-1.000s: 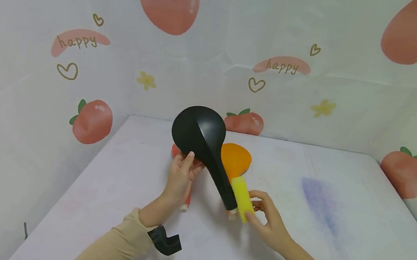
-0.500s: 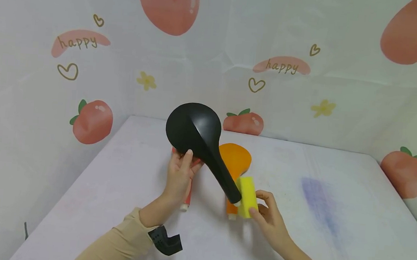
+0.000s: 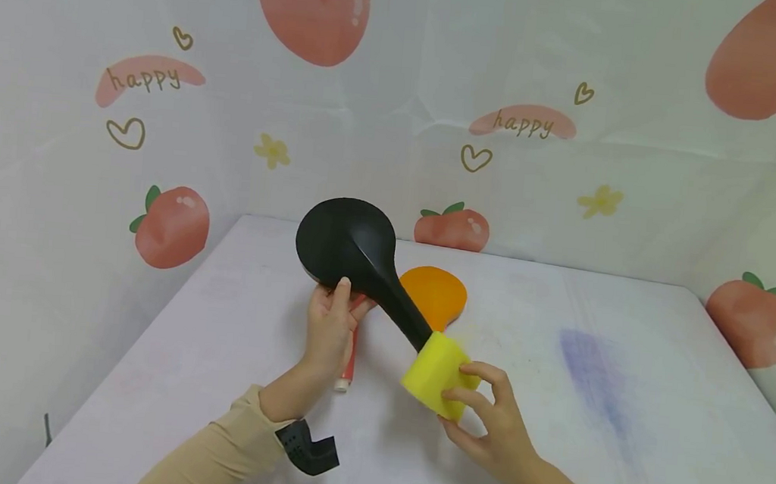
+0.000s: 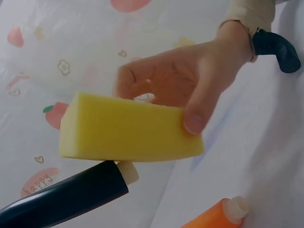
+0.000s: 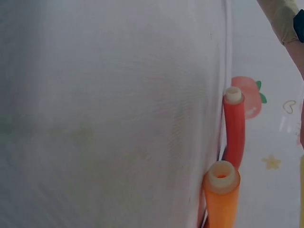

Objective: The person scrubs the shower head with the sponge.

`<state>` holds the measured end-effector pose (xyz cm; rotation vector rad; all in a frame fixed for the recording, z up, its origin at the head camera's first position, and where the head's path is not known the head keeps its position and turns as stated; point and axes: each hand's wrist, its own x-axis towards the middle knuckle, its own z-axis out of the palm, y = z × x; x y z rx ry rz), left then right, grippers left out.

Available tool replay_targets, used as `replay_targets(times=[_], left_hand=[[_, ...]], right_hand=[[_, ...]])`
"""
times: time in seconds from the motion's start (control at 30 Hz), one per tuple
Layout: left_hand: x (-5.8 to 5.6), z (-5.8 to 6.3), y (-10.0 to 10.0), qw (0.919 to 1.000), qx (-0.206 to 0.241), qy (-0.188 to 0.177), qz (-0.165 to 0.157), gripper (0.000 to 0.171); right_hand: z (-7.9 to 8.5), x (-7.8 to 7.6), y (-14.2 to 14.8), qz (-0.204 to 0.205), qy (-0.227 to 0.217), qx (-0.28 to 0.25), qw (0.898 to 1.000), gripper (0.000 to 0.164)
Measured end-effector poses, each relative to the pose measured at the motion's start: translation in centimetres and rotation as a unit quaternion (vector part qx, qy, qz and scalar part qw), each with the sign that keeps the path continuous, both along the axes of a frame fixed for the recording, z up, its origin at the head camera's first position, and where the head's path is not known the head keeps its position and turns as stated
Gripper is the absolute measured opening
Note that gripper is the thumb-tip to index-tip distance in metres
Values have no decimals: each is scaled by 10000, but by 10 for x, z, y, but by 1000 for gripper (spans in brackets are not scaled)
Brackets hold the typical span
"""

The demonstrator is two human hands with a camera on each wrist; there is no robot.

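My left hand (image 3: 329, 328) grips the rounded head of a black paddle-shaped thing (image 3: 347, 239) at its lower edge, thumb in front. Its long handle slants down to the right, above the table. A yellow sponge (image 3: 434, 373) is pinched in my right hand (image 3: 500, 422), covering the handle's end in the head view. From the left wrist, the sponge (image 4: 133, 130) lies against or just behind the black handle (image 4: 66, 197), which has a pale end plug (image 4: 128, 172); whether they touch is hard to tell. My right hand (image 4: 185, 71) has its thumb on one sponge end.
An orange thing of similar shape (image 3: 433, 295) lies on the white table (image 3: 213, 380) behind the sponge. A red one (image 3: 350, 360) lies mostly behind my left hand. Both handles have pale hollow ends, as on the orange handle (image 5: 222, 190). A fruit-printed cloth (image 3: 368, 142) hangs behind.
The sponge has turned its broad face toward the head camera and shifted over the handle's end. The black thing's head has moved left, and it tilts more.
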<state>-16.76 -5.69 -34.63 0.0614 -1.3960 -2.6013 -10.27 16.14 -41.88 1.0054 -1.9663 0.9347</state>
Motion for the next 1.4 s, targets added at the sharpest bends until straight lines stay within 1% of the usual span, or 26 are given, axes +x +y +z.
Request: replay_targets(times=[0.07, 0.1, 0.13, 0.2, 0.27, 0.33, 0.37, 0.4, 0.47, 0.53, 0.6, 0.67, 0.73, 0.8, 0.83, 0.97, 1.03, 1.13, 1.2, 1.27, 1.3, 1.37, 1.4], left_hand=[[-1, -2, -1, 9999, 46, -102, 88, 36], [-2, -2, -2, 9998, 64, -149, 151, 36], [-3, -3, -2, 9995, 109, -206, 208, 35], [-3, -2, -4, 9991, 182, -280, 274, 34], [-3, -1, -4, 9987, 233, -311, 335, 33], [-2, -1, -4, 9986, 309, -272, 327, 32], [-2, -2, -3, 9987, 327, -237, 319, 32], [-2, -3, -3, 9987, 344, -199, 315, 32], [-1, -5, -2, 9988, 394, -110, 260, 31], [-1, -6, -1, 9989, 419, -20, 231, 32], [0, -7, 1, 9987, 460, -3, 213, 32], [1, -6, 3, 9985, 496, -60, 219, 31], [3, -4, 5, 9985, 480, -141, 226, 31], [5, -3, 7, 9987, 433, -182, 207, 31], [6, -2, 8, 9989, 397, -173, 196, 32], [8, -4, 10, 9992, 353, -92, 178, 33], [9, -7, 11, 9992, 350, -64, 182, 33], [10, -10, 12, 9993, 328, -47, 185, 34], [10, -11, 13, 9993, 316, -11, 190, 34], [10, -11, 13, 9994, 290, 24, 194, 33], [9, -11, 13, 9994, 285, 47, 196, 33], [8, -11, 13, 9995, 230, 116, 202, 33], [7, -11, 12, 9995, 186, 157, 199, 33]], right_hand=[[-1, -1, 0, 38, 203, 150, 9997, 25], [-1, -1, 0, 42, 229, 199, 9995, 26], [0, 0, 1, 28, 174, 249, 9995, 26], [0, 2, 1, -139, -10, 263, 9996, 28], [1, 4, 0, -338, -360, 142, 9987, 32], [4, 5, -1, -458, -799, -157, 9956, 33], [5, 5, -2, -423, -1011, -368, 9933, 32], [6, 5, -2, -298, -1225, -609, 9901, 32], [9, 5, -4, 75, -1652, -1102, 9801, 38], [11, 5, -4, 488, -2171, -1542, 9627, 49], [12, 5, -4, 761, -2755, -1867, 9399, 48], [13, 6, -4, 819, -3380, -2099, 9138, 44], [15, 6, -3, 769, -3972, -2270, 8859, 39], [17, 6, -3, 690, -4409, -2401, 8621, 36], [18, 6, -2, 633, -4581, -2448, 8522, 34], [22, 4, -3, 610, -5098, -2745, 8131, 31], [23, 3, -4, 596, -5333, -2933, 7912, 29], [25, 2, -4, 575, -5695, -3216, 7543, 24], [26, 1, -4, 600, -5882, -3326, 7347, 21], [27, 1, -2, 637, -5999, -3381, 7224, 19], [28, 0, -2, 622, -6027, -3380, 7201, 18], [29, 0, 1, 526, -6029, -3333, 7230, 17], [30, -1, 2, 462, -6004, -3276, 7280, 18]])
